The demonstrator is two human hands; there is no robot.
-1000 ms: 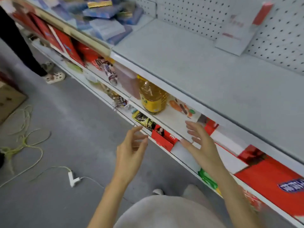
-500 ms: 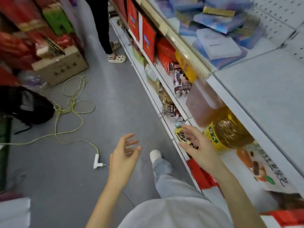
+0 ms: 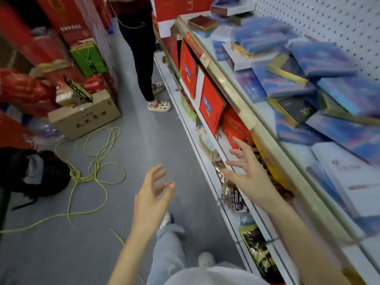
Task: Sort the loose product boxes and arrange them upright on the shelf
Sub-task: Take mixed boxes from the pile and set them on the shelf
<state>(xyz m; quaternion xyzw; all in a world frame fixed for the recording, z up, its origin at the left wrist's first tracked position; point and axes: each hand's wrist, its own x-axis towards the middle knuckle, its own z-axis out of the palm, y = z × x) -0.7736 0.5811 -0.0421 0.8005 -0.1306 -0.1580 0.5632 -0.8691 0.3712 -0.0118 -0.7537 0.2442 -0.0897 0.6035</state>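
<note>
A jumbled heap of flat blue product boxes (image 3: 320, 64) lies on the top shelf (image 3: 232, 85) at the right, mixed with dark gold-edged boxes (image 3: 294, 110) and a white box (image 3: 353, 177). None stand upright. My left hand (image 3: 152, 194) hangs over the aisle floor, fingers spread, holding nothing. Fingers spread too, my right hand (image 3: 248, 173) reaches out in front of the lower shelf, below the top shelf's edge, and holds nothing. The view is blurred.
Red gift boxes (image 3: 209, 103) stand on the lower shelf. A person (image 3: 141, 58) in dark trousers stands in the aisle ahead. A cardboard carton (image 3: 86, 114), a yellow-green cable (image 3: 92, 165) and a black bag (image 3: 39, 173) lie on the floor at left.
My view has swung left along the aisle, from the bare stretch of shelf to the heap of blue boxes. Both hands stay spread and hold nothing.
</note>
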